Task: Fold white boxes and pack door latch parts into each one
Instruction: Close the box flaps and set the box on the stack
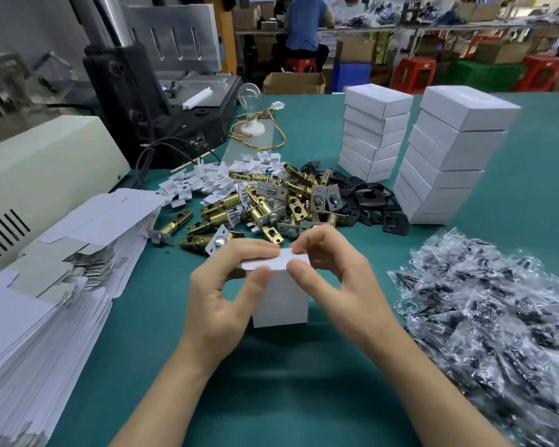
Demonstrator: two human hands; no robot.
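Between my two hands, near the middle of the green table (304,366), a white box (279,301) stands upright on its end. My left hand (220,285) pinches the left part of its top flap (273,262) between thumb and forefinger. My right hand (333,279) pinches the right end of the same flap, thumb toward me and forefinger on the far side. The flap lies nearly flat across the top of the box. Whether anything is inside, I cannot tell.

Just beyond my fingers lies a heap of brass latches (265,201), some with silver face plates. It is mixed on its left with small white plastic pieces (207,180) and on its right with black plates (371,198). Behind the black plates stand two stacks of closed boxes (373,130), side by side with a gap between them.

To my left leans a thick pile of flat box blanks (46,285). To my right is a mound of small clear bags (497,317) holding dark parts. At the far left sit a beige machine (39,162) and a black machine (162,108), with a light bulb (249,91) just beside the black one.
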